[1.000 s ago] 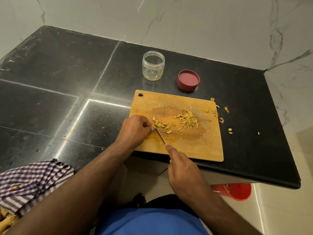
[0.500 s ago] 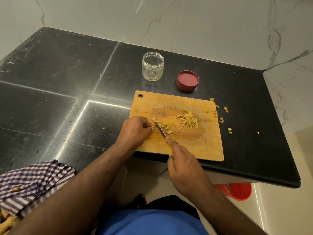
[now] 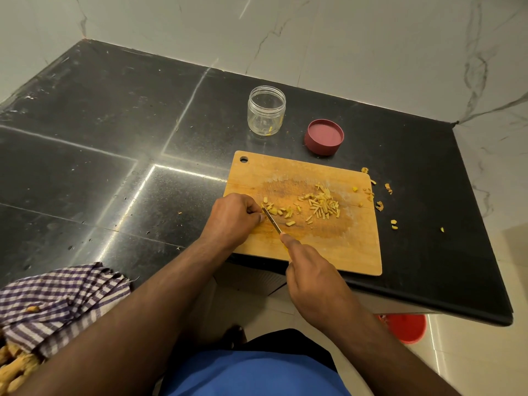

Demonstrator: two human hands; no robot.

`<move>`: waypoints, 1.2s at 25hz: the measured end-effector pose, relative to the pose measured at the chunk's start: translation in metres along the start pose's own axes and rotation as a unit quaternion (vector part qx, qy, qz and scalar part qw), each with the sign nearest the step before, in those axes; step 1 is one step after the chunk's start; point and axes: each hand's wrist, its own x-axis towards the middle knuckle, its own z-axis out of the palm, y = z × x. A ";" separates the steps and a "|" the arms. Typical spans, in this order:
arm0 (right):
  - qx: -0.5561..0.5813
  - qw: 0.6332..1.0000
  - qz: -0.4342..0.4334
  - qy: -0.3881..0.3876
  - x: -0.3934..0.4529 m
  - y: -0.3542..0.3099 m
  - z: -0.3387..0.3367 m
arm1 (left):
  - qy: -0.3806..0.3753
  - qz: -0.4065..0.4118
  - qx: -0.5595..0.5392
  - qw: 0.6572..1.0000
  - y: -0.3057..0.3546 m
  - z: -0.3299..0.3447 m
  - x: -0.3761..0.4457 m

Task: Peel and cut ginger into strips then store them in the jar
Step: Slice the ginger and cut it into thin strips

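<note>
Ginger strips: pale yellow short sticks, heaped centre-right on the wooden board
Left hand: curled, pinching a ginger piece
Right hand: grips knife
Jar: clear, lidless, upper centre
Writing: none legible

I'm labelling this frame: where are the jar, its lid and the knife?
jar (image 3: 266,115), head view, clear side wall.
lid (image 3: 324,136), head view, pink inner face.
knife (image 3: 272,221), head view, middle of the blade.
</note>
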 end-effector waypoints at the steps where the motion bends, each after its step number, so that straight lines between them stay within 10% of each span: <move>1: 0.007 1.000 0.005 -0.008 0.001 0.001 -0.001 | -0.001 -0.002 -0.002 1.000 0.000 0.000 0.000; 30: 0.075 0.997 0.025 0.008 0.006 -0.003 0.009 | 0.005 0.009 0.001 1.000 -0.001 0.001 0.001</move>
